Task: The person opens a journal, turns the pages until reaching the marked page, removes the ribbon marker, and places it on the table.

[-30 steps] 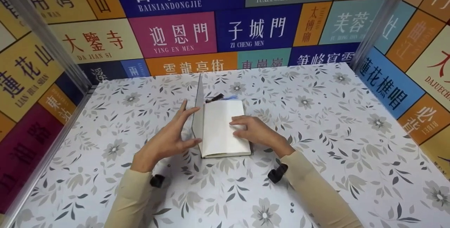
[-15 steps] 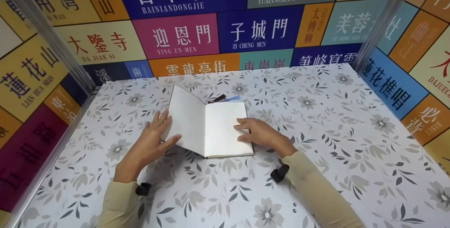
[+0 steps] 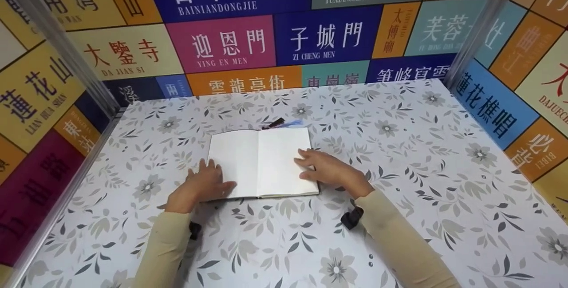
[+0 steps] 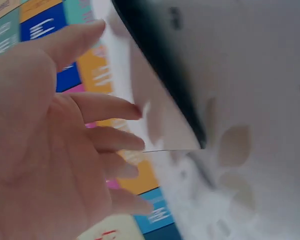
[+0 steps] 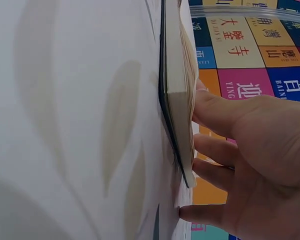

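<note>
A notebook [image 3: 279, 159] lies spread on the table, its left cover flat and blank white paper on both sides. My left hand [image 3: 202, 186] is at the lower left corner of that cover, fingers extended. In the left wrist view the cover's dark edge [image 4: 165, 75] runs close to the fingertips. My right hand [image 3: 330, 168] rests on the outer edge of the right-hand page with thumb and fingers loosely bent. The page block [image 5: 179, 112] shows thick in the right wrist view, the thumb touching its top. A dark and blue bookmark tassel [image 3: 290, 124] sticks out beyond the top edge.
A white cloth [image 3: 399, 234] with grey leaves and flowers covers the table. Colourful panels with Chinese lettering [image 3: 222, 44] stand behind it and on both sides. Clear corner strips [image 3: 475, 26] join the panels. Each wrist carries a small black camera [image 3: 352, 218].
The front cover has swung from upright over to the left and now lies flat. My left hand moved left and down with it. The right hand has stayed at the page edge.
</note>
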Motion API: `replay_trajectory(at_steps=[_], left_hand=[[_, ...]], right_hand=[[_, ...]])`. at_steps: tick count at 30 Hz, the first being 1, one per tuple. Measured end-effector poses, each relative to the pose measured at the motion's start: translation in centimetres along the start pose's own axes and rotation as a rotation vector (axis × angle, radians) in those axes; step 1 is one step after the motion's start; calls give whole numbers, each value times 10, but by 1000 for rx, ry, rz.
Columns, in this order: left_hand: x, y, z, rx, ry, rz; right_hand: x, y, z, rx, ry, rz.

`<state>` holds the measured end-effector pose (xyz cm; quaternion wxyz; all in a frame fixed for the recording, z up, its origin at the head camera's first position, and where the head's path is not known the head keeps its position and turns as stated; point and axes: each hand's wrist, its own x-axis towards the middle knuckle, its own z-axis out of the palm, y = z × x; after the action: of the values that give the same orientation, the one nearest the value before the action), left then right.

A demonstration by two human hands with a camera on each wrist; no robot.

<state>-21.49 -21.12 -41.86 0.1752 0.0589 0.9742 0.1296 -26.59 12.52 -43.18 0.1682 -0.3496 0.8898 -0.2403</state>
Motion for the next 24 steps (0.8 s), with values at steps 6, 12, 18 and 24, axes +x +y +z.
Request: replay_trajectory(at_steps=[6,12,18,24], left_hand=[[17,7,3,-66,-57,-1],[30,28,3,-76,-89,3],[36,46,4,-71,-100,40],[39,52,6,-38,-111,50]], right_hand=[[-2,-1,-3,19,-59,11],[-4,-1,-4,31,-64,11],[-3,0,-3,30,-65,-3],[-2,-2,-4,35,-61,19]])
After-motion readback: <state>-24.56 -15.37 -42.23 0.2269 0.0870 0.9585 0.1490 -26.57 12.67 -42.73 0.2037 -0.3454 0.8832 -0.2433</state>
